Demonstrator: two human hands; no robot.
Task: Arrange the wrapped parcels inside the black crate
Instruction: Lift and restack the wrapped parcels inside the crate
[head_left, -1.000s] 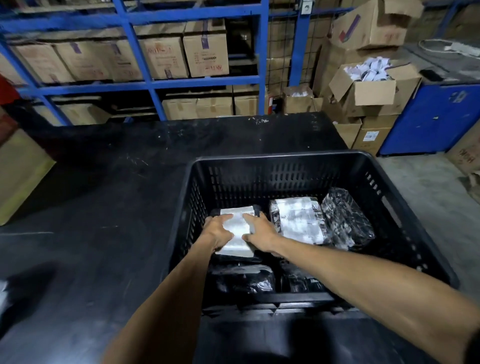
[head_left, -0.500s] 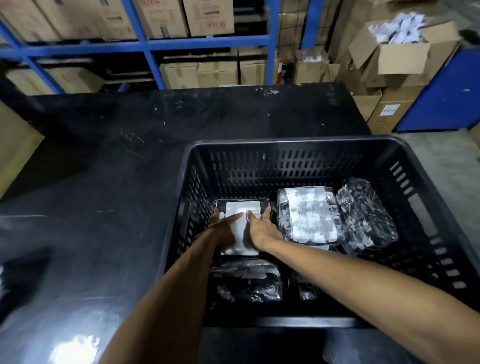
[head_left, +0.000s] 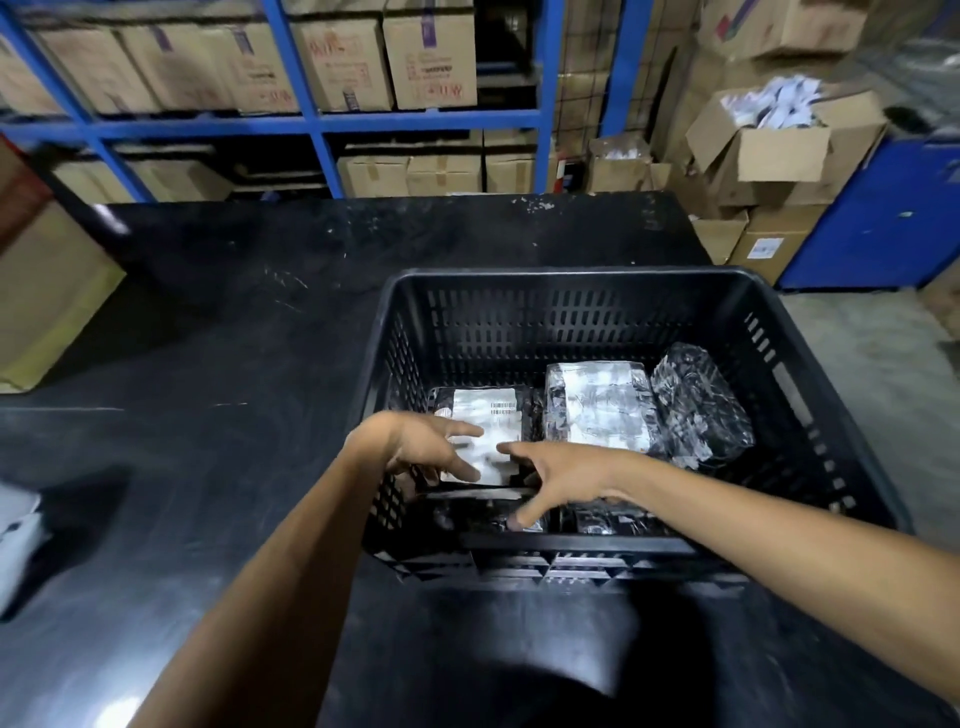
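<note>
The black crate (head_left: 571, 283) stands on the dark table, with several plastic-wrapped parcels lying in it. A labelled parcel (head_left: 488, 415) lies flat at the crate's left. Beside it is a silver-wrapped parcel (head_left: 602, 410), and a dark glossy parcel (head_left: 698, 405) leans at the right. More dark parcels (head_left: 608, 519) lie along the near wall. My left hand (head_left: 421, 447) hovers over the labelled parcel's near left edge with fingers spread. My right hand (head_left: 550, 475) is just above that parcel's near edge, fingers apart and pointing down-left. Neither hand holds anything.
The black table (head_left: 234, 364) stretches left and behind the crate. A white object (head_left: 15, 525) lies at its left edge. Blue shelving (head_left: 311, 124) with cardboard boxes runs along the back. Open cartons (head_left: 779, 150) and a blue cabinet (head_left: 883, 218) stand at the right.
Both hands have lifted off the labelled parcel and drawn back toward me with fingers spread. The parcel stays flat at the crate's left. The view has shifted slightly.
</note>
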